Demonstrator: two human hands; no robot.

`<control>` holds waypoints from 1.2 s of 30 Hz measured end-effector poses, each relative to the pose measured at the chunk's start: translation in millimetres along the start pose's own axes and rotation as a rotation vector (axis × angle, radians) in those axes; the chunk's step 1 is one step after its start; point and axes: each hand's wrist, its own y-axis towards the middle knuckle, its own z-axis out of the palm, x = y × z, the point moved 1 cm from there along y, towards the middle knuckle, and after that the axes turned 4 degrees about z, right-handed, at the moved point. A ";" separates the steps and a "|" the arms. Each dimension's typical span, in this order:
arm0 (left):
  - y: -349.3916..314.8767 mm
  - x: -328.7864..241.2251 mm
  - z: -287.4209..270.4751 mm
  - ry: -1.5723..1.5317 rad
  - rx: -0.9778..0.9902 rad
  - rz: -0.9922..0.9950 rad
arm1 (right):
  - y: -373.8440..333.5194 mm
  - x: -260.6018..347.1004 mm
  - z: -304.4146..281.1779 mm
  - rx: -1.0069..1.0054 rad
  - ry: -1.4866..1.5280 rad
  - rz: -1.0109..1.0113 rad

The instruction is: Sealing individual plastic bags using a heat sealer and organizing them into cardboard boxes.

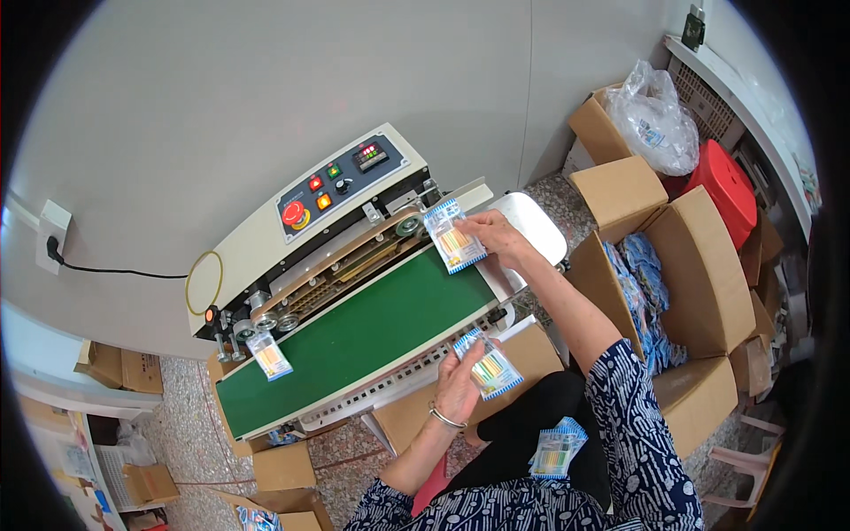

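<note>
A band sealing machine with a green conveyor belt (381, 310) stands before me. My right hand (498, 237) pinches a small clear packet with blue striped ends (453, 237) at the right end of the sealing slot. Colored sticks, perhaps candles, show inside it. Lower down, my left hand (459, 382) grips another such packet (492, 367) near the belt's front edge. A third packet (269, 356) lies on the belt at its left end, its top edge by the rollers. More packets (558, 448) rest in my lap.
An open carton (708, 274) full of blue packets stands at my right, beside a red stool (724, 195) and a clear plastic bag (653, 119). The control panel (341, 181) has lit buttons. A black power cord (124, 270) runs to the wall. Another carton (288, 504) holds packets at lower left.
</note>
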 end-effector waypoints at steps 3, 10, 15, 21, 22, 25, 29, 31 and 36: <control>0.4 2.2 3.2 0.005 0.022 0.010 | 10.8 -5.0 8.7 -0.035 -0.018 -0.015; 7.0 0.1 6.0 -0.027 0.023 0.011 | 7.1 -2.0 27.5 -0.052 -0.376 -0.150; 16.5 -3.5 10.6 -0.055 0.031 0.055 | -23.9 5.4 2.6 -0.155 -0.194 -0.144; 32.7 -29.9 25.1 -0.147 0.080 0.229 | -103.4 8.8 -5.3 0.337 -0.295 0.032; 35.7 -28.0 28.5 -0.131 0.076 0.224 | -105.6 4.0 -6.2 0.306 -0.263 -0.007; 37.4 -26.3 44.7 -0.101 0.043 0.285 | -100.7 -3.4 -8.4 0.320 -0.226 -0.020; 39.1 -30.8 41.5 -0.051 0.104 0.335 | -95.3 13.6 -1.3 0.275 -0.108 0.017; 30.1 -28.1 41.7 0.056 0.090 0.339 | -71.4 7.6 -9.0 0.171 -0.068 -0.037; 7.1 2.2 24.1 0.132 0.077 0.220 | -13.3 4.6 -18.6 -0.049 0.006 -0.074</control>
